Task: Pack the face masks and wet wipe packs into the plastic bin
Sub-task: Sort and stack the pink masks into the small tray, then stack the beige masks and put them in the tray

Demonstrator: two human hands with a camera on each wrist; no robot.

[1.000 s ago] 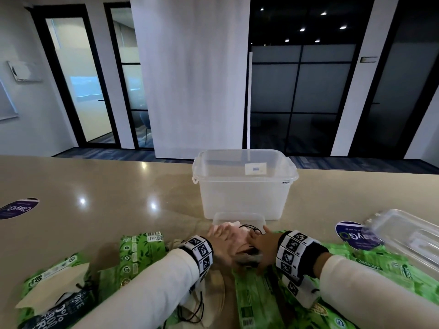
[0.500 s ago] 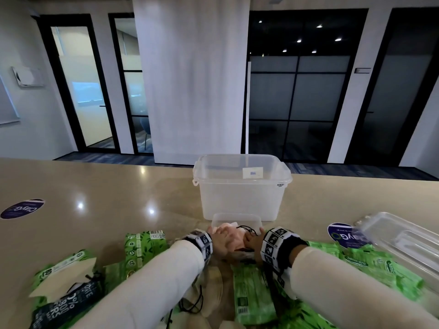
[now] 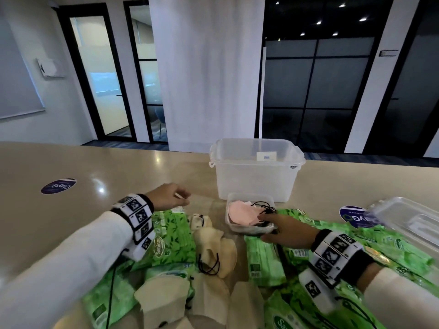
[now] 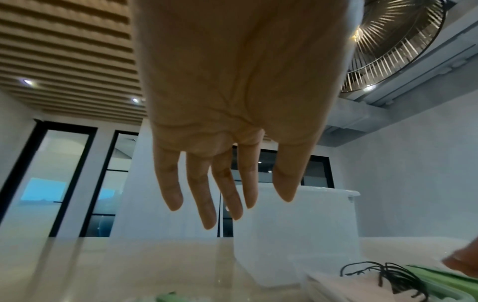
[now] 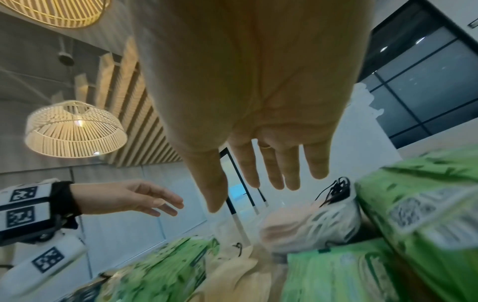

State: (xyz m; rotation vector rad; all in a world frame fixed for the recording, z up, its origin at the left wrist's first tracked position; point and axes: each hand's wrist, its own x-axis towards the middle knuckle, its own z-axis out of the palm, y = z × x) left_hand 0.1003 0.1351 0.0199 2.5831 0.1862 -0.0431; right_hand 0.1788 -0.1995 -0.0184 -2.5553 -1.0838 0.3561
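Note:
The clear plastic bin (image 3: 256, 172) stands open at the back of the table. In front of it, a small clear tray (image 3: 237, 227) holds pink face masks (image 3: 240, 213) with black ear loops (image 4: 383, 273). My right hand (image 3: 266, 227) is at the tray's near right corner, fingers straight and holding nothing (image 5: 258, 188). My left hand (image 3: 183, 198) hovers over the table left of the tray, fingers relaxed and empty (image 4: 227, 204). Green wet wipe packs (image 3: 173, 236) and beige masks (image 3: 213, 248) lie in a heap near me.
A clear lid (image 3: 408, 222) lies at the right, partly over more green packs (image 3: 380, 248). Round purple stickers (image 3: 58, 186) mark the table top. Tissue packs (image 3: 161, 302) sit at the near edge. Bare table (image 3: 107, 167) stretches to the left of the bin.
Both hands were pressed together on the pink masks in the small tray. Now the left hand has lifted off to the left and the right hand has drawn back to the tray's near corner.

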